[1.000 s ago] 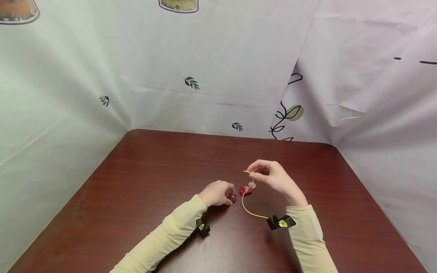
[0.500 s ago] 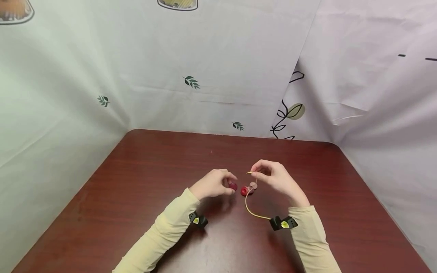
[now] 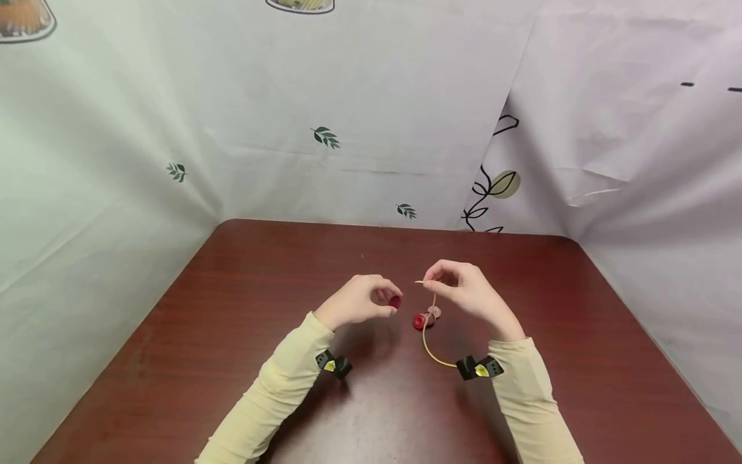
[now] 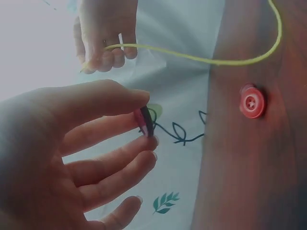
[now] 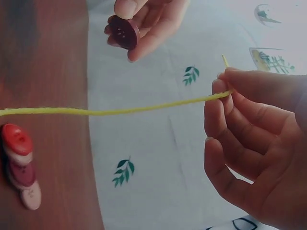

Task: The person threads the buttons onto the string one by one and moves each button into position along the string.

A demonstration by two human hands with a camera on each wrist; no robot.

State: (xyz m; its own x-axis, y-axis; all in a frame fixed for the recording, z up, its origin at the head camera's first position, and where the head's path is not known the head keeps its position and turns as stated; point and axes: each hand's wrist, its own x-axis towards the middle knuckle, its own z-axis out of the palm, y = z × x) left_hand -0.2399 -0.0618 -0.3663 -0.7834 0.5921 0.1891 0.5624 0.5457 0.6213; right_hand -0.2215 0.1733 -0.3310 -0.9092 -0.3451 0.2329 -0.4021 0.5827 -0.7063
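Between thumb and fingertips, my left hand [image 3: 355, 303] pinches a dark red button [image 5: 123, 33] with small holes in its middle, held up over the table. My right hand [image 3: 472, 293] pinches a yellow cord [image 5: 144, 109] close to its end, and a short tip juts out past the fingers toward the left hand. The rest of the cord curves down below the right hand. Under it, a small overlapping pile lies on the table: a bright red button [image 5: 17, 139], a maroon button [image 5: 22, 173] and a pale pink button [image 5: 31, 197].
The dark reddish-brown table [image 3: 278, 258] has rounded far corners. White cloth [image 3: 371, 116] printed with leaves hangs behind it and along both sides. A small black camera [image 3: 342, 367] sits on the left wrist and another camera [image 3: 466, 367] on the right.
My left hand has lifted the dark red button off the table, moving it up and away. The right hand, still pinching the cord, has shifted only slightly.
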